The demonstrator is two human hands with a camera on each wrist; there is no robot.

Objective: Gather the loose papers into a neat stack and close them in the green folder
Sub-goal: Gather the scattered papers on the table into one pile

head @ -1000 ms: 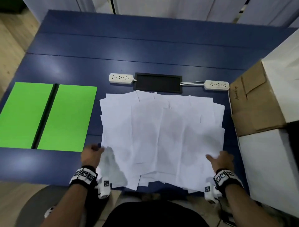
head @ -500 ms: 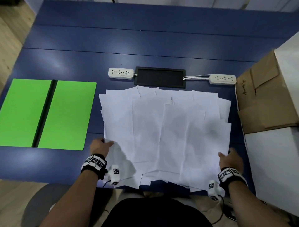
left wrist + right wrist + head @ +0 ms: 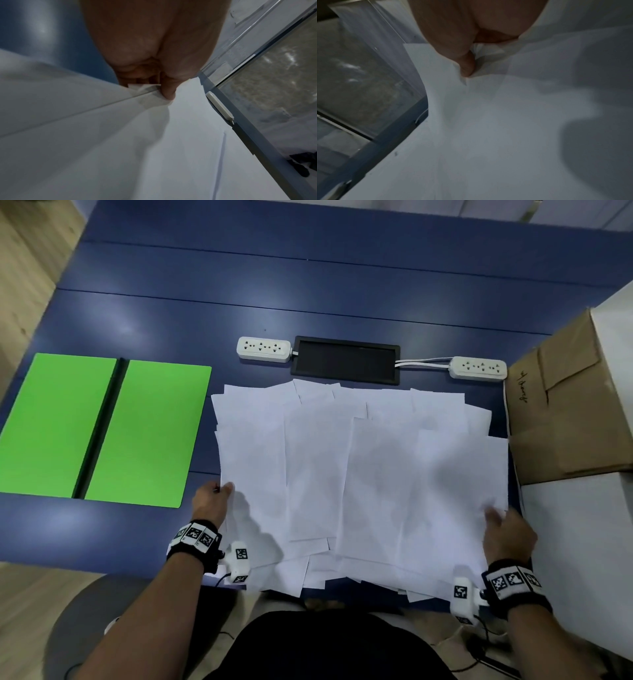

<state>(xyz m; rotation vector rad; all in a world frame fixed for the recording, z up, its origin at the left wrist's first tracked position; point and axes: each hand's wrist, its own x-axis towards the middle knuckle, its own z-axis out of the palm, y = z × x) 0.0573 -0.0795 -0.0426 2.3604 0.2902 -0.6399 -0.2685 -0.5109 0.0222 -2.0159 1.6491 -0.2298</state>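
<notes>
Inspector: Head view shows the loose papers (image 3: 359,474) spread in an overlapping fan across the middle of the blue tabletop (image 3: 308,296), their near edges hanging past the tabletop's front edge.

Clerk: And the green folder (image 3: 102,429)?

Inspector: It lies open and flat to the left of the papers, dark spine up the middle, apart from the sheets.

Clerk: State of the left hand (image 3: 210,501)?

Inspector: It sits at the left edge of the spread. The left wrist view shows its thumb (image 3: 169,89) on top of the sheets and fingers curled beneath, pinching the paper edges.

Clerk: The right hand (image 3: 507,534)?

Inspector: It is at the lower right corner of the spread. The right wrist view shows its thumb (image 3: 467,66) pressed on the top sheet, with sheets buckled upward around it; the other fingers are hidden, so a full grip cannot be confirmed, though the thumb does clamp the paper.

Clerk: Other items?

Inspector: Two white power strips (image 3: 263,349) flank a black panel (image 3: 346,359) set behind the papers. A cardboard box (image 3: 565,412) stands at the right, just beside the sheets.
</notes>
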